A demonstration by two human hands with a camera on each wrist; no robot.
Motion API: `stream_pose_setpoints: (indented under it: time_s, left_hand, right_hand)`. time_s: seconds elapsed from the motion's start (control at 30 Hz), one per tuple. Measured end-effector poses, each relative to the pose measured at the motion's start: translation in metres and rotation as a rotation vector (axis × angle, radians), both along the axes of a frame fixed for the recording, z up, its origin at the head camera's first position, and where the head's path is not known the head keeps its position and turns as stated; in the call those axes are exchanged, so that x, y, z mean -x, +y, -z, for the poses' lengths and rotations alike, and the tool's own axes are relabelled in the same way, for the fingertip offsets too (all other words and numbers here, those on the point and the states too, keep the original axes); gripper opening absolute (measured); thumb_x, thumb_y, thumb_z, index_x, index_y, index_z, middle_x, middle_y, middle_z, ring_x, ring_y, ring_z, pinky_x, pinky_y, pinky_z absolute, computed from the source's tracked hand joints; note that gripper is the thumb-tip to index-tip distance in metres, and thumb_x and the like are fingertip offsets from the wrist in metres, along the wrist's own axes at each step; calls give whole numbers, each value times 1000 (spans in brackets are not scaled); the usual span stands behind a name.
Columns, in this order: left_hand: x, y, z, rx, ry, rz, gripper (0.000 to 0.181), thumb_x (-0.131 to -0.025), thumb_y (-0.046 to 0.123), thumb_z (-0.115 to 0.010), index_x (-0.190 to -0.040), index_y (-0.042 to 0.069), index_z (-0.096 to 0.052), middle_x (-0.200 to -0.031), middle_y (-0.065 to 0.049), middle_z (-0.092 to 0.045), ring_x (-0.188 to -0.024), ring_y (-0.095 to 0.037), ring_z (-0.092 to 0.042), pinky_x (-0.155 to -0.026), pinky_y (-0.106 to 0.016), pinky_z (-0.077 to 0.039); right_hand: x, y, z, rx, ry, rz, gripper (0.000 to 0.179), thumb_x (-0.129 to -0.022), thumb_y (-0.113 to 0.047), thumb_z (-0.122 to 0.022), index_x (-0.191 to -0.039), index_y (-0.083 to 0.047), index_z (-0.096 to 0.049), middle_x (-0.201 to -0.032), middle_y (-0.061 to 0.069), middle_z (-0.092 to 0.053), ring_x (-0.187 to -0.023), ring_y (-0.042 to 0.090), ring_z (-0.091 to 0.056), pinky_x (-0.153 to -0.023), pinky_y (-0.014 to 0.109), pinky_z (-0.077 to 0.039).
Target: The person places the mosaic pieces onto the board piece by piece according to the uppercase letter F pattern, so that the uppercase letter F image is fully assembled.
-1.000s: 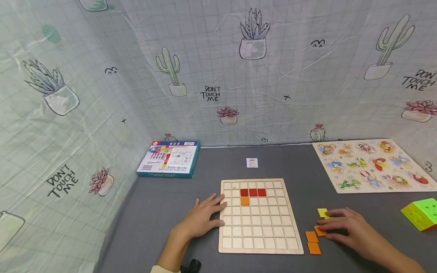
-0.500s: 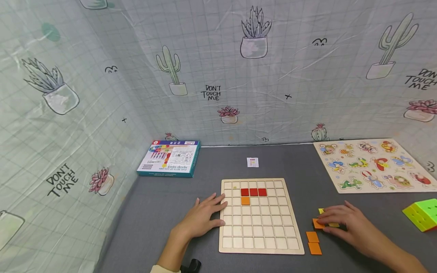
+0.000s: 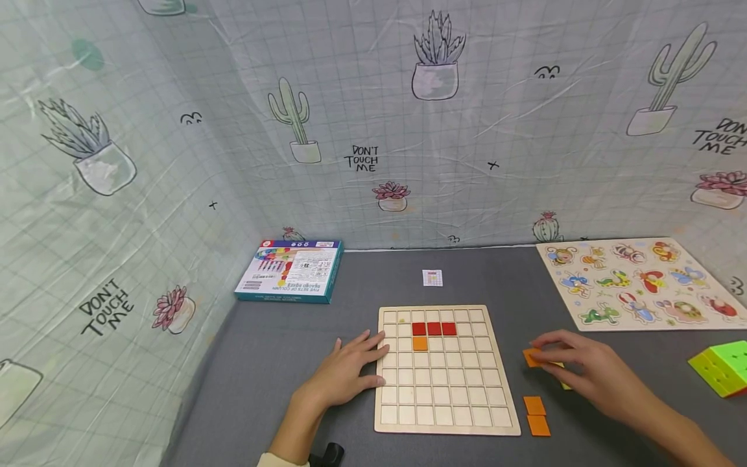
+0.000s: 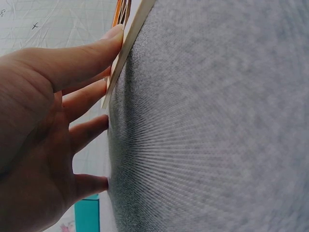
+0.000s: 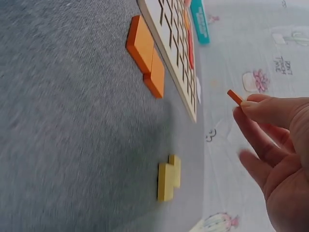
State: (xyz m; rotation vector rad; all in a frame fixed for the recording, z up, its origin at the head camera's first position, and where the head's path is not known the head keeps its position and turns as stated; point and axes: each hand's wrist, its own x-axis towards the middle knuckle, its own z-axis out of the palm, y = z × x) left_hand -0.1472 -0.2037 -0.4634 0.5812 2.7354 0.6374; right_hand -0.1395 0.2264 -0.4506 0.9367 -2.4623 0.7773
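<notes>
My right hand [image 3: 589,370] pinches an orange square tile [image 5: 234,97] between thumb and fingers, lifted above the table to the right of the wooden grid board [image 3: 447,396]. Spread over the left edge of that board, my left hand [image 3: 344,368] rests with its fingers straight; its thumb [image 4: 104,48] touches the rim. Three red tiles [image 3: 434,329] lie in a row on the grid, and one orange tile [image 3: 419,344] sits just below the leftmost. Two more orange tiles [image 5: 140,43] lie beside the board. Two yellow tiles [image 5: 166,181], partly hidden in the head view, lie under my right hand.
A flat box [image 3: 288,272] lies at the back left. Behind the board is a small printed card [image 3: 432,278]. An insect puzzle board [image 3: 636,282] lies at the back right, with a yellow-green puzzle cube [image 3: 720,368] in front of it. Patterned cloth surrounds the table.
My right hand has slid an orange tile away from the other tiles, picked it up and moved it toward the back. The left hand has stayed on the board's edge.
</notes>
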Motion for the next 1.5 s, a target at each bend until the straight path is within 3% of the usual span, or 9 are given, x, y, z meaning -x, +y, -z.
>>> stream_pose_setpoints:
  time_s: [0.2, 0.53, 0.67, 0.83, 1.0, 1.33, 1.5]
  left_hand:
    - [0, 0, 1, 4, 0, 0, 63, -94, 39, -71, -151, 22, -52, -167, 4, -37, -159, -29, -27, -117, -79, -17]
    - [1, 1, -1, 7, 2, 1, 62, -94, 39, -71, -151, 22, -52, -167, 4, -37, -159, -29, -28, -117, -78, -18]
    - [1, 1, -1, 1, 3, -2, 62, -94, 39, -72, -151, 22, -53, -166, 4, -38, -159, -29, -28, -117, -79, -18]
    - [1, 2, -1, 2, 3, -2, 62, -94, 39, -72, -150, 22, -53, -166, 4, -38, -159, -29, -28, -118, -78, -18]
    - [1, 2, 0, 7, -3, -2, 62, -94, 39, -72, -150, 23, -53, -167, 4, -37, -159, -29, -28, -118, -78, -18]
    - [1, 1, 1, 13, 7, -9, 62, -93, 40, -72, -150, 23, -54, -166, 4, -38, -159, -29, -28, -117, -78, -19]
    - [1, 0, 2, 12, 7, -10, 62, -93, 40, -72, -150, 23, -53, -166, 4, -37, -159, -29, -28, -117, -79, -18]
  right_hand:
    - [6, -18, 1, 11, -53, 20, 38, -69, 2, -87, -98, -22, -83, -107, -5, -71, -91, -4, -63, -65, 11, -42]
    - [15, -80, 1, 71, -346, 63, 18, -79, -8, -85, -96, -15, -84, -107, -2, -73, -89, 8, -69, -69, 19, -56]
    - [17, -106, 7, 124, -408, -1, 15, -82, -7, -83, -95, -13, -84, -105, 0, -73, -90, 11, -71, -74, 21, -61]
    - [20, -130, 12, 131, -409, -69, 13, -81, -6, -84, -93, -11, -84, -99, -1, -75, -89, 13, -70, -75, 22, -61]
    - [22, -147, 13, 93, -420, -59, 12, -81, -7, -84, -93, -12, -84, -99, -2, -75, -90, 14, -71, -78, 22, -60]
    - [24, -168, 21, 1, -291, -26, 10, -78, -7, -86, -87, -13, -84, -95, -4, -77, -90, 14, -73, -82, 30, -59]
    - [25, -173, 20, -21, -304, 4, 10, -79, -8, -86, -88, -13, -84, -95, -4, -77, -91, 14, -73, -83, 32, -60]
